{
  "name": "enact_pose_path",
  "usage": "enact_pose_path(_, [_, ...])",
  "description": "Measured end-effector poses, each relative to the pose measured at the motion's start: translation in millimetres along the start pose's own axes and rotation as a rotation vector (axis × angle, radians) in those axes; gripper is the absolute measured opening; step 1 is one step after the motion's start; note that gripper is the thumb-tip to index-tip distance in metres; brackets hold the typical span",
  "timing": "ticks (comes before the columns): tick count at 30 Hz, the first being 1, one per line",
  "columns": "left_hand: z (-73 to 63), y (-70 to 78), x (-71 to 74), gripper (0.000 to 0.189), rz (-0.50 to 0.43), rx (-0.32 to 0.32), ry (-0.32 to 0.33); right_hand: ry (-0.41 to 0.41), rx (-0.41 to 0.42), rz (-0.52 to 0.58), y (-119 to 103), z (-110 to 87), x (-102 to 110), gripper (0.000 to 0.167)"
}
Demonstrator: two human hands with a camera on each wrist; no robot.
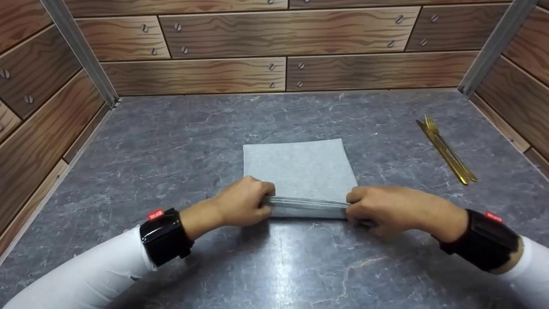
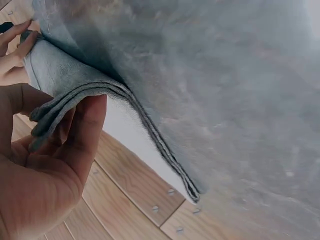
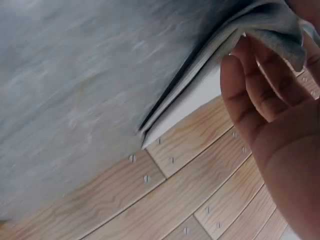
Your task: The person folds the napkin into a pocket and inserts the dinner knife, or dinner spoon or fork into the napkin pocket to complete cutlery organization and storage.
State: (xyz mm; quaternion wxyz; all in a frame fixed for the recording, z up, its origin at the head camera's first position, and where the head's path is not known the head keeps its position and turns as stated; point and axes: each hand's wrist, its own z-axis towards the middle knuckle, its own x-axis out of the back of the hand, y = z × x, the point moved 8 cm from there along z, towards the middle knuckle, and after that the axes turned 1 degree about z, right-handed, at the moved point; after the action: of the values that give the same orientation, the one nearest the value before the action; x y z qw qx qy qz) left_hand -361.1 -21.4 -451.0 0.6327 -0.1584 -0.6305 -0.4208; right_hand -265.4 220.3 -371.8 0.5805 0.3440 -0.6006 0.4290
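A light grey cloth (image 1: 300,167), folded in layers into a rough square, lies mid-table with its near edge lifted. At the near left corner my left hand (image 1: 246,201) pinches the layers between thumb and fingers. My right hand (image 1: 381,208) grips the near right corner the same way. Between the hands the raised edge runs as a stacked band of layers. The left wrist view shows several cloth layers (image 2: 85,92) bent up between the thumb and fingers. In the right wrist view the cloth (image 3: 270,25) curves over the fingertips, partly cut off by the frame.
A gold knife (image 1: 444,154) and a gold fork (image 1: 433,126) lie side by side on the right of the grey marbled table (image 1: 171,128). Wood-patterned walls (image 1: 279,34) enclose the back and both sides. Each wrist carries a black band (image 1: 165,238).
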Motion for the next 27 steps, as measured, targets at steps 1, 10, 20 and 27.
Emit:
enact_pose_path(1, [-4.5, 5.3, 5.4, 0.008, -0.021, 0.001, -0.003, 0.004, -0.002, 0.001, 1.0, -1.9, 0.4, 0.038])
enact_pose_path(10, [-53.6, 45.3, 19.8, 0.027, 0.148, -0.158, -0.005, 0.142, 0.123, 0.001, -0.5, -10.4, 1.1, 0.037])
enact_pose_path(20, [-33.3, -40.2, 27.2, 0.004, -0.447, 0.165, 0.045, 0.157, -0.293, 0.603, 75.8, -8.8, 5.4, 0.02])
enact_pose_path(27, [-30.8, -11.6, 61.4, 0.006, -0.837, 0.522, 0.09, 0.186, -0.575, 0.76, 102.8, -3.3, -3.4, 0.026])
